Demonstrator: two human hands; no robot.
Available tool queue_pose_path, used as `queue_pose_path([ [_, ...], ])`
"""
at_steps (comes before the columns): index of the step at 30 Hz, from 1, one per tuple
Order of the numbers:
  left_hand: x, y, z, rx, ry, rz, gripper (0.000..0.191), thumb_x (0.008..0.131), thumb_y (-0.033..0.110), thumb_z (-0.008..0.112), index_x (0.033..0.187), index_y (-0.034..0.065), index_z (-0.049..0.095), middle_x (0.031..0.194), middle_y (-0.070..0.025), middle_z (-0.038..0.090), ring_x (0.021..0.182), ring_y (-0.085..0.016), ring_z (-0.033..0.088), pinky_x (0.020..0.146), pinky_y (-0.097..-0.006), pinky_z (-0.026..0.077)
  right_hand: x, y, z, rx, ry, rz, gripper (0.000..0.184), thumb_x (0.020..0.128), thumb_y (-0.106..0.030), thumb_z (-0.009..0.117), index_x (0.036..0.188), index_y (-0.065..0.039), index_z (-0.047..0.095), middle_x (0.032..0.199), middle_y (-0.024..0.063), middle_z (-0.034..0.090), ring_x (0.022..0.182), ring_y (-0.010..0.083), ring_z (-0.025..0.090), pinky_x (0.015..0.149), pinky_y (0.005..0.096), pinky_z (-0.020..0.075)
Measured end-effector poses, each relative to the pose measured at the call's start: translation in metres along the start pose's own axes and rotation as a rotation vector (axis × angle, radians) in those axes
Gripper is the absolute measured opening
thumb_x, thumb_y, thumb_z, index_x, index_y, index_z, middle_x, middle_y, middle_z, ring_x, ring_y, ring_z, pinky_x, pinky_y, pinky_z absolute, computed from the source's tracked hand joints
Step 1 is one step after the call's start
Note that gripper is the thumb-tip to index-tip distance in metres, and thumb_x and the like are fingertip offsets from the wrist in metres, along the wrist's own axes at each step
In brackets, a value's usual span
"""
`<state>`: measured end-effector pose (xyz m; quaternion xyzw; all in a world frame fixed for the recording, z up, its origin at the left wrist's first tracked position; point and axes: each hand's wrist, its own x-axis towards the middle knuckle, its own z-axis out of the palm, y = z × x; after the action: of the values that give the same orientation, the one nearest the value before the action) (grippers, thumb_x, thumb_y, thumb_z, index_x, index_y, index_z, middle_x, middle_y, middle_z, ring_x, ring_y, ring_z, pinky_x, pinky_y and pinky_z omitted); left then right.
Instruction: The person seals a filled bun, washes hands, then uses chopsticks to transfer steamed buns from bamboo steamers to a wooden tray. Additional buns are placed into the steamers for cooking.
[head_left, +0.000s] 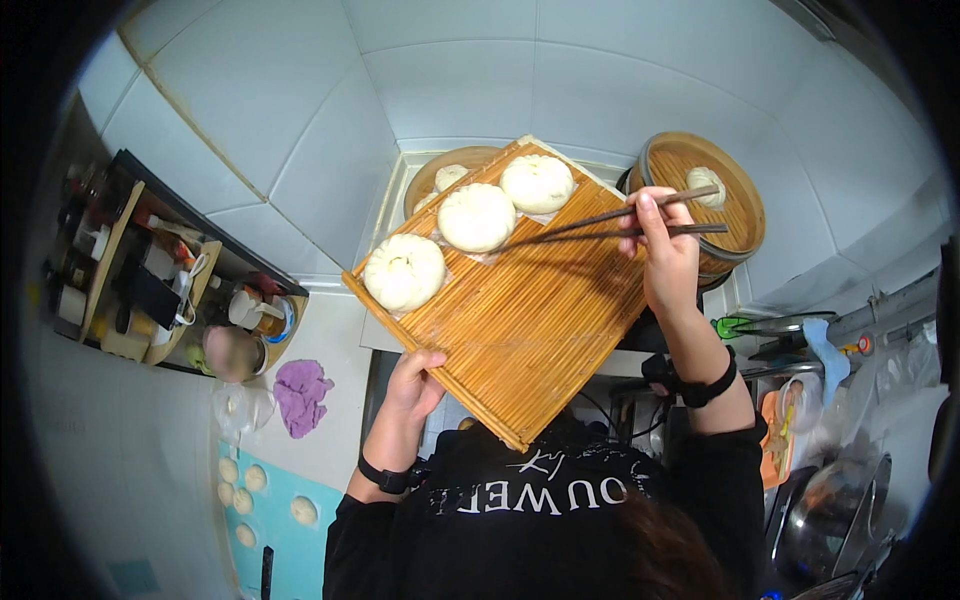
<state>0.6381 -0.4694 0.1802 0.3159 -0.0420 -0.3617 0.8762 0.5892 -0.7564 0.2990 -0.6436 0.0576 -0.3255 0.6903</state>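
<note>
My left hand (415, 382) grips the lower left edge of a slatted bamboo tray (525, 337), held up in front of me. Three pleated buns lie along the tray's upper left side: one at the left (404, 273), one in the middle (476, 218) and one near the top corner (537, 184). Wooden chopsticks (581, 229) are held in my right hand (661, 244), above the tray's right side. Their tips are at the lower edge of the middle bun; whether they touch it, I cannot tell.
A bamboo steamer (709, 217) with one bun stands at the back right. Behind the tray, a round container (420, 176) holds buns. At left are a purple cloth (302, 397), a rack of jars (210, 300), and a turquoise mat (289, 555) bearing several dough pieces. Dishes and pans crowd the right.
</note>
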Motion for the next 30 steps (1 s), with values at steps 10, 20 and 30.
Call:
queue_pose_path([
  [10,-0.006,0.003,-0.011,0.062,0.089,0.057,0.063,0.071,0.005,0.055,0.130,-0.0047,0.034,0.126,-0.0185,0.047,0.115,-0.032,0.048,0.098,-0.0435,0.041,-0.004,-0.008,-0.021,0.068,0.075,-0.046,0.015,0.093,-0.019,0.053,0.092,-0.005,0.055,0.074,0.0046,0.059,0.055,0.0071,0.053,0.049,0.0186,0.0415],
  [20,-0.014,0.005,-0.034,0.089,0.237,0.189,0.064,0.070,0.008,0.053,0.130,-0.0034,0.033,0.122,-0.0173,0.048,0.114,-0.032,0.048,0.098,-0.0455,0.040,0.023,0.025,-0.242,-0.189,0.933,-0.218,0.014,0.092,-0.012,0.051,0.095,0.001,0.055,0.077,0.0087,0.060,0.052,0.0109,0.055,0.048,0.0225,0.0442],
  [30,-0.015,-0.005,-0.023,0.104,0.229,0.242,0.061,0.074,0.012,0.053,0.130,-0.0022,0.034,0.126,-0.0172,0.047,0.115,-0.031,0.047,0.099,-0.0451,0.040,0.088,0.084,-0.266,-0.287,0.921,-0.113,0.021,0.092,-0.018,0.051,0.094,0.002,0.056,0.081,0.0107,0.063,0.046,0.0115,0.054,0.042,0.0240,0.0448],
])
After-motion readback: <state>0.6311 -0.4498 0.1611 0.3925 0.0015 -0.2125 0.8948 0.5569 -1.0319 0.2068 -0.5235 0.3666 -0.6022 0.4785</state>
